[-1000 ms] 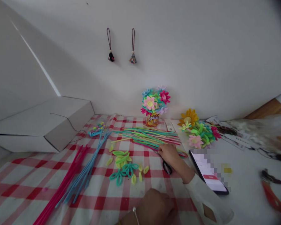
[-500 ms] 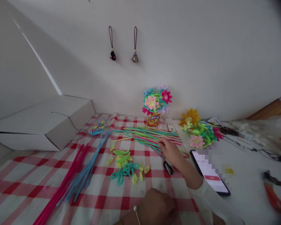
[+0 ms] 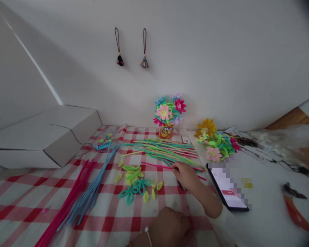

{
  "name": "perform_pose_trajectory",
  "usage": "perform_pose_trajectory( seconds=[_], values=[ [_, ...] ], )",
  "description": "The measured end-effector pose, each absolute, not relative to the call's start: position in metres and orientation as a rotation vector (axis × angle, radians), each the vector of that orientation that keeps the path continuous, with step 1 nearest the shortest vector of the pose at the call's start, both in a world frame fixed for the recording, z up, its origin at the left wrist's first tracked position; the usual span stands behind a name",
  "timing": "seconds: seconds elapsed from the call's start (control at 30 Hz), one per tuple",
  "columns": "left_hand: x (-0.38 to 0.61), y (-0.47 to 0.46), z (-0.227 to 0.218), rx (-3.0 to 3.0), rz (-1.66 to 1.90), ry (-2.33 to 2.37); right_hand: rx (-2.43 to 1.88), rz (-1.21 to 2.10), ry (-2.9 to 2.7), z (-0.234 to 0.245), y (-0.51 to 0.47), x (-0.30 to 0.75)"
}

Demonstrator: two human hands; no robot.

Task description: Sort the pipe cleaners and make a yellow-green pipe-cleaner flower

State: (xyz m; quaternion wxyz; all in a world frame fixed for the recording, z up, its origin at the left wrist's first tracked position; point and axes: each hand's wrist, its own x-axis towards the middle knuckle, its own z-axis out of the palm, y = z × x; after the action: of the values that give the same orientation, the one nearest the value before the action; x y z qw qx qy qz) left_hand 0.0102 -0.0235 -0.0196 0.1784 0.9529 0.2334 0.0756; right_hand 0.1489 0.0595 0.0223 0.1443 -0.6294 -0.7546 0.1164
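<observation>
My right hand pinches a pink pipe cleaner, whose ends stick out on both sides of the hand. It is just in front of a spread of green, teal, yellow and pink pipe cleaners. Below its wrist, the black handle of the scissors is mostly covered. My left hand, with a bracelet at the wrist, is curled low over the cloth; whatever its fingers hold is hidden. Left of the hands lie teal looped pieces, a yellow-green leafy piece and several small yellow loops.
Pink and blue pipe cleaner bundles lie at left, near a white box. A flower pot stands at the back. On the right are loose fuzzy flowers, a phone and red-handled pliers.
My right hand has drawn a pink pipe cleaner toward me, out of the spread, and now covers more of the scissors. My left hand stays about where it was. The view has shifted slightly.
</observation>
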Motion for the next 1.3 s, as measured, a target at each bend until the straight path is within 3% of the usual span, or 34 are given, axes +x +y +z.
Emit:
perform_pose_trajectory(
  seconds=[0.27, 0.53, 0.83, 1.3],
  values=[
    [0.012, -0.020, -0.001, 2.663, 0.016, 0.705, -2.105, 0.027, -2.038, 0.013, 0.101, 0.157],
    [0.014, -0.017, -0.008, 2.658, -0.041, 0.696, -1.948, 0.049, -2.293, 0.009, 0.102, 0.157],
    [0.014, -0.014, -0.010, 2.651, -0.064, 0.673, -2.030, -0.018, -2.344, 0.017, 0.168, 0.174],
    [0.015, -0.013, -0.023, 2.682, -0.017, 0.642, -1.713, 0.112, -2.638, 0.017, 0.097, 0.162]
  ],
)
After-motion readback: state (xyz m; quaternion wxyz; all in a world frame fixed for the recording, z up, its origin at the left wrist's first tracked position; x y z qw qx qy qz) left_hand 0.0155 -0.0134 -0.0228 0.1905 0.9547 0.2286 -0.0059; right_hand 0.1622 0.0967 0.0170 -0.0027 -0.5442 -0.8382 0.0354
